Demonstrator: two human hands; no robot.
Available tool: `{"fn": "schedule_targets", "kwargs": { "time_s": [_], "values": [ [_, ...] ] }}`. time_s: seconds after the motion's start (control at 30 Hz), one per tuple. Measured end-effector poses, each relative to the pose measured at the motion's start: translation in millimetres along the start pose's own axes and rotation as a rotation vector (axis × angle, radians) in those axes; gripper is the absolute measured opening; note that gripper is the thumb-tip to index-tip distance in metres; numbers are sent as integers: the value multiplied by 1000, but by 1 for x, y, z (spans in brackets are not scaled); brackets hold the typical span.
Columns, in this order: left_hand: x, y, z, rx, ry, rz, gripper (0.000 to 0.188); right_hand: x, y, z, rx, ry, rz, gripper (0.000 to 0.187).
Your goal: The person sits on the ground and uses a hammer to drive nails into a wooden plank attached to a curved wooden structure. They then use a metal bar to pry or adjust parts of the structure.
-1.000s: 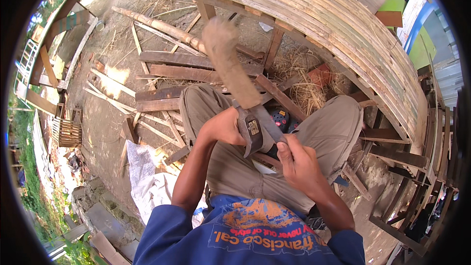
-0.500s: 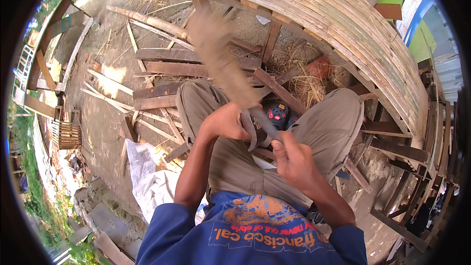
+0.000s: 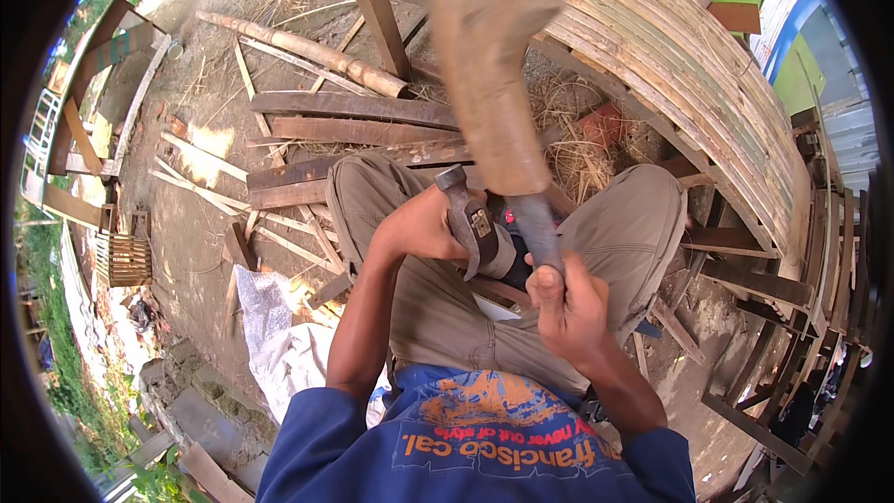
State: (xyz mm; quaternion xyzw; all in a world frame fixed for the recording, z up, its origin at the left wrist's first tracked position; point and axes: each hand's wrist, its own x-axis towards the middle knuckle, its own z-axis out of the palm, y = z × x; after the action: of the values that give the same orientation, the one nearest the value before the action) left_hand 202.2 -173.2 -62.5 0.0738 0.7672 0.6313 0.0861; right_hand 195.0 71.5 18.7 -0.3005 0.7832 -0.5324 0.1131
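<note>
My left hand (image 3: 430, 225) is closed around a claw hammer (image 3: 477, 224) in front of my left knee. The hammer's metal head shows, with its striking face up and claw down; the grip is hidden. My right hand (image 3: 570, 303) is closed on the grey metal part of a wooden-handled tool (image 3: 503, 112). The tool's thick, curved wooden handle points up and away from me, over the space between my knees. Its lower metal end is hidden in my fist, so its exact kind is unclear. The hammer head and the metal part are apart.
A bamboo-slat bench (image 3: 652, 28) curves across the far right. Loose wooden planks (image 3: 363, 130) and a bamboo pole (image 3: 307, 51) lie on the dirt beyond my left knee. A white sack (image 3: 298, 354) is by my left side. Timber frames (image 3: 764, 289) stand at the right.
The wooden handle has swung right and more upright; it was blurred and leaning left before. The hammer head has turned, showing its striking face. Both hands keep their grip.
</note>
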Motion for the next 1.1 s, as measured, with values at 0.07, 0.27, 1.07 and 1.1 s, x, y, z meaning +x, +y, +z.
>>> {"fn": "schedule_targets", "kwargs": {
  "time_s": [0.07, 0.27, 1.07, 1.1],
  "values": [
    [3, 13, 5, 32, 62, 69, 48, 3, -2, 2, 23, 62, -6, 28],
    [1, 14, 1, 26, 44, -110, 54, 8, 23, -5, 490, -209, 372, 31],
    [-8, 34, 28, -151, 330, -152, 43, 29, 16, -31, 1010, -180, 608, 35],
    [-9, 35, 27, -156, 330, -149, 44, 33, 12, -31, 800, -85, 594, 34]
  ]
}}
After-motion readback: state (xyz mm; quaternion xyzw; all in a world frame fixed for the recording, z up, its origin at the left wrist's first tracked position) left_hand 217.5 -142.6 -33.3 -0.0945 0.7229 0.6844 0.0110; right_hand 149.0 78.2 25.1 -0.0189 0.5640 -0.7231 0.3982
